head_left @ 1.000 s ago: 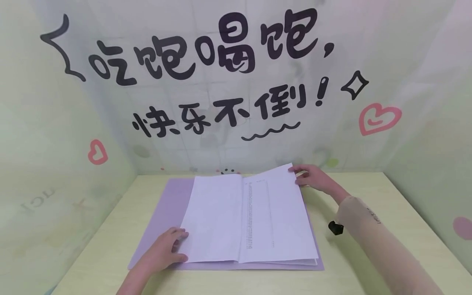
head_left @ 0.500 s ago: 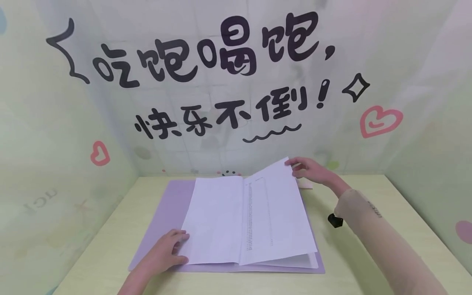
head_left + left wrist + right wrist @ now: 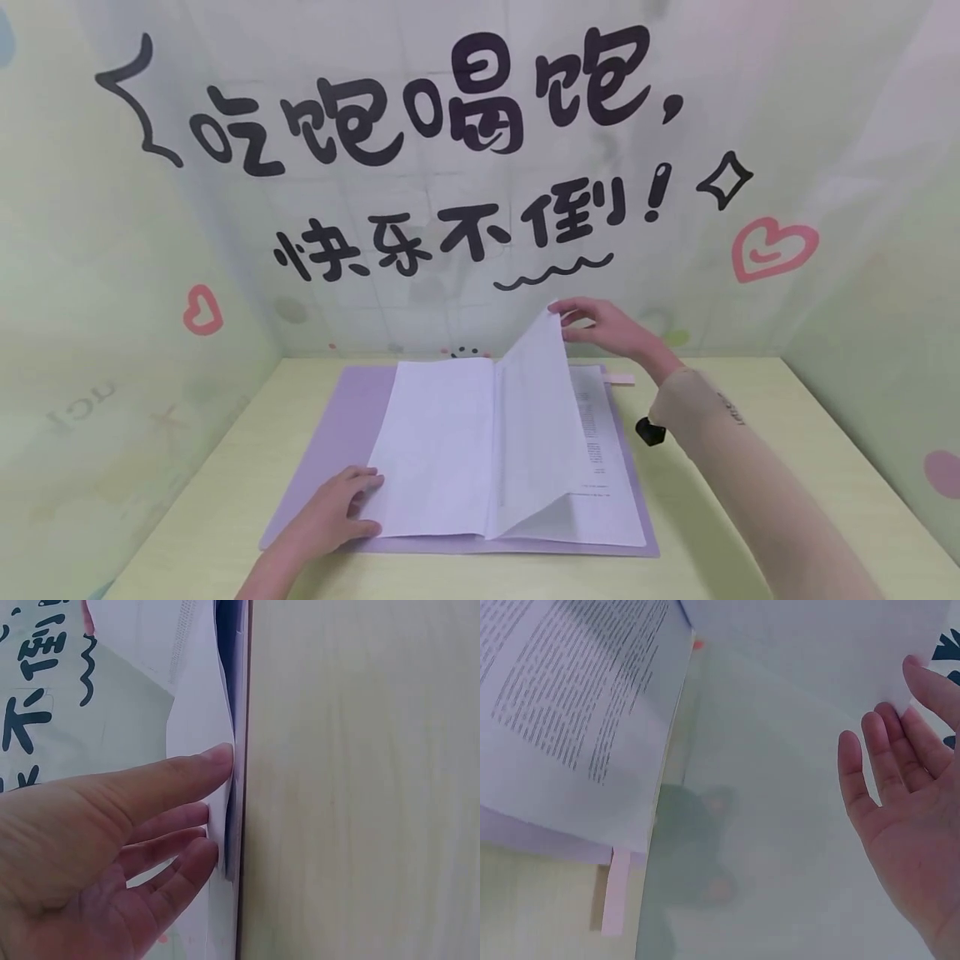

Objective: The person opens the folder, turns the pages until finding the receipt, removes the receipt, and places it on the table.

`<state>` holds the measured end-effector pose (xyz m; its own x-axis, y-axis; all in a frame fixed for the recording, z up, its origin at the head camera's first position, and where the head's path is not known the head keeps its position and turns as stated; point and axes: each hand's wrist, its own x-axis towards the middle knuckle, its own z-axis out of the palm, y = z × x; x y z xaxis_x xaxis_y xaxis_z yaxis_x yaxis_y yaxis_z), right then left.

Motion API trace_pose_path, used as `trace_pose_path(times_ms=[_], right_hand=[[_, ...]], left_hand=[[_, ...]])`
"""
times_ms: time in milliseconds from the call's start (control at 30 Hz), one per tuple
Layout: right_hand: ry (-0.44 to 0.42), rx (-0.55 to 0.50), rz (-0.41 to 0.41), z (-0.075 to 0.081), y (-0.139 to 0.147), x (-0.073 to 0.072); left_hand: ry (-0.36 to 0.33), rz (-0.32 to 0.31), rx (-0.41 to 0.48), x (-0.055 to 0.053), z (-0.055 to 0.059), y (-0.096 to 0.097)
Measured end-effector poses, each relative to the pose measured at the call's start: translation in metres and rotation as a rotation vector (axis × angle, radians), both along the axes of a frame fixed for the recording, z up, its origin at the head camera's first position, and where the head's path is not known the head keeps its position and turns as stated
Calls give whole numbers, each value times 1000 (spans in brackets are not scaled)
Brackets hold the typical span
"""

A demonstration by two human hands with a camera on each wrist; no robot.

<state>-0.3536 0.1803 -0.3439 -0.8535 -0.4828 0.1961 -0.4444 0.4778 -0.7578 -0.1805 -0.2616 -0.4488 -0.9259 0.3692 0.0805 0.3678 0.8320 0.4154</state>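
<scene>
A purple-covered folder or book (image 3: 333, 446) lies spread on the table with white pages. My right hand (image 3: 606, 327) pinches the far outer corner of one right-side page (image 3: 534, 417), which stands raised and slanting toward the middle. Beneath it shows another printed sheet (image 3: 611, 467). In the right wrist view, thumb and fingertips meet at the lifted page's edge (image 3: 840, 652). At the near left, my left hand (image 3: 333, 508) rests on the edge of the left page (image 3: 435, 442). Its thumb and relaxed fingers touch the paper in the left wrist view.
A pale pink tab (image 3: 616, 889) sticks out past the cover's far right edge. A light wooden table (image 3: 750, 467) carries everything. Behind it rises a pale wall sheet (image 3: 420, 308) with black lettering and hearts. A small black object (image 3: 649, 432) hangs under the right wrist.
My right hand has moved left and up, lifting the page from nearly flat to a steep slant and uncovering the printed sheet underneath. The left hand has stayed in place.
</scene>
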Motion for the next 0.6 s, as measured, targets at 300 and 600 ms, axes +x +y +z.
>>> trace_pose_path(times_ms=[300,600], right_hand=[[34,-128,-18,4,-46,-5],[-27,-274,-3,0,-100,-10]], left_hand=[[-6,13,-5,0,1,0],[41,-5,-21,0,-1,-3]])
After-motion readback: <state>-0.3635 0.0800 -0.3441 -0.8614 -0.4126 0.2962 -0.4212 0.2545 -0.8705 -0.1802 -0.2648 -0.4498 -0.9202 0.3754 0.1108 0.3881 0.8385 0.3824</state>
